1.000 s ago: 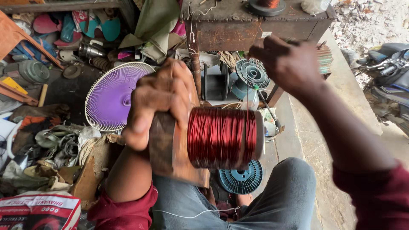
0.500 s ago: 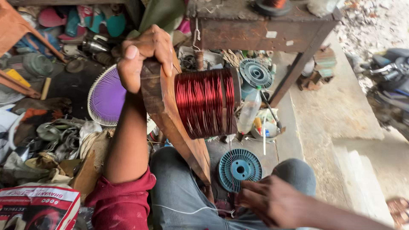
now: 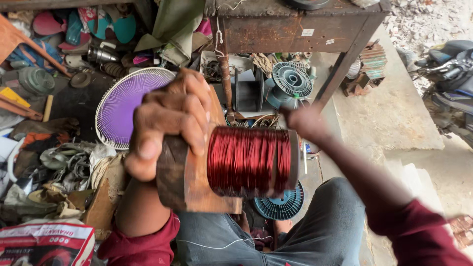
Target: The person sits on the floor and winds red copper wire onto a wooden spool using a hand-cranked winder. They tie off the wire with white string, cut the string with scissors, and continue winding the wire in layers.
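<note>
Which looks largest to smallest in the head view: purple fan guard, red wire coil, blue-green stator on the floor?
1. Purple fan guard
2. Red wire coil, though it sits nearer the camera, so true size is unsure
3. Blue-green stator, partly hidden behind the coil

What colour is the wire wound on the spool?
Glossy red, on the wire coil; the head view shows it best.

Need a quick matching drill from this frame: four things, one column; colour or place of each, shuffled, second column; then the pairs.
1 wire coil
2 fan guard
3 left hand
4 finned disc

A purple centre, white rim, on the floor
B teal, under the coil
C red, wound on the spool
D gripping the wooden board

Pairs: 1-C, 2-A, 3-D, 4-B
</note>
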